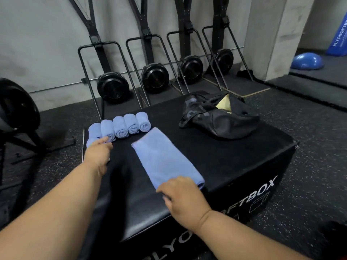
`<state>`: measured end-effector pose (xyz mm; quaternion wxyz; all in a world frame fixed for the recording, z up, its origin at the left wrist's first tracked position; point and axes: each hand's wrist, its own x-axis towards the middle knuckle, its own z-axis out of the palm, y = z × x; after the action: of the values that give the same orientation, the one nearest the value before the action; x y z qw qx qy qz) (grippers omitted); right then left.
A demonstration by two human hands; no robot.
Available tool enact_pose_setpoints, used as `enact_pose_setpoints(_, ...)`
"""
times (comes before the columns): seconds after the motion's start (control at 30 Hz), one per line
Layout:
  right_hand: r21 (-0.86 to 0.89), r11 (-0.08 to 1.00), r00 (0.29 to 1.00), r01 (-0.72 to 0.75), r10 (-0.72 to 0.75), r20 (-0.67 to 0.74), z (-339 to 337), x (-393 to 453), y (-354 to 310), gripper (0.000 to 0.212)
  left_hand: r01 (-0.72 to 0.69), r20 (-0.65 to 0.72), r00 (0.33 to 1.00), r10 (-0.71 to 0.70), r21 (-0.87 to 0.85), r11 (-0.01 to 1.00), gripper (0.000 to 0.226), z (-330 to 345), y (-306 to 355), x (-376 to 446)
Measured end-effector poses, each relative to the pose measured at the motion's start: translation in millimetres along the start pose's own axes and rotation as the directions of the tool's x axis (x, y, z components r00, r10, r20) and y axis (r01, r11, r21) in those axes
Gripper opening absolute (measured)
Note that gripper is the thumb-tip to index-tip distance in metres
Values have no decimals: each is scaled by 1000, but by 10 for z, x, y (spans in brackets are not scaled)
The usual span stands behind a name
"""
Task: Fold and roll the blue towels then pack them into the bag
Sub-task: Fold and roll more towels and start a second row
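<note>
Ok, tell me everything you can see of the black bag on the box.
The black bag looks like soft, slightly shiny fabric, with a faint darker pattern at its left end. It lies slumped and crumpled on the far right part of the black soft box, its top gaping open, showing something yellowish inside. Neither hand touches it, and the towels lie apart from it.

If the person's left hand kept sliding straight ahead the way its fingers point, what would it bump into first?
The left hand already reaches the near end of the row of rolled towels; its fingers seem to touch the second roll from the left, so that roll comes first, though depth is unclear.
</note>
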<state>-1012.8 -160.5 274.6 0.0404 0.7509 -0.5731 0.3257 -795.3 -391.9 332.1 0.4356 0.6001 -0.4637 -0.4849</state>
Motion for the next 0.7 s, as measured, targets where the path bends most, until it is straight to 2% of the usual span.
enact_pose_setpoints(0.07, -41, 999, 981, -16, 23, 191, 292, -168, -79, 29, 13, 34, 999, -16, 66, 998, 35, -90, -307, -242)
enact_pose_setpoints(0.13, -62, 998, 968, -6, 21, 249, 420, -302, -149, 30, -51, 93, 995, 31, 220, 974, 26, -119, -591, -584)
enact_pose_setpoints(0.2, 12, 1000, 968, -10, 7, 251, 413, -379, -196, 24, -161, 217, 973, 83, 369, 915, 24, -131, -837, -924)
enact_pose_setpoints(0.27, 60, 998, 978, -33, 20, 208, 342, -419, -211, 28, -268, 328, 936, 124, 441, 857, 26, -111, -1023, -1195)
enact_pose_setpoints(0.37, 45, 964, 965, -261, 260, 16, 227, -476, -152, 36, -430, 418, 882, 217, 527, 734, 26, -20, -1153, -1511)
enact_pose_setpoints(0.4, 26, 926, 926, -376, 377, -21, 176, -474, -119, 38, -448, 425, 876, 230, 538, 714, 25, 11, -1161, -1600)
enact_pose_setpoints(0.47, 16, 801, 801, -599, 599, -4, 75, -475, -35, 42, -468, 440, 866, 238, 545, 696, 23, 63, -1185, -1739)
enact_pose_setpoints(0.57, 214, 562, 594, -799, 792, 142, -61, -485, 78, 45, -525, 463, 843, 275, 592, 611, 45, 115, -1216, -1930)
enact_pose_setpoints(0.6, 300, 489, 554, -819, 809, 196, -88, -499, 98, 46, -547, 477, 830, 288, 597, 587, 53, 128, -1223, -1983)
enact_pose_setpoints(0.7, 426, 402, 540, -810, 794, 279, -112, -527, 120, 42, -624, 534, 779, 329, 613, 484, 73, 168, -1261, -2054)
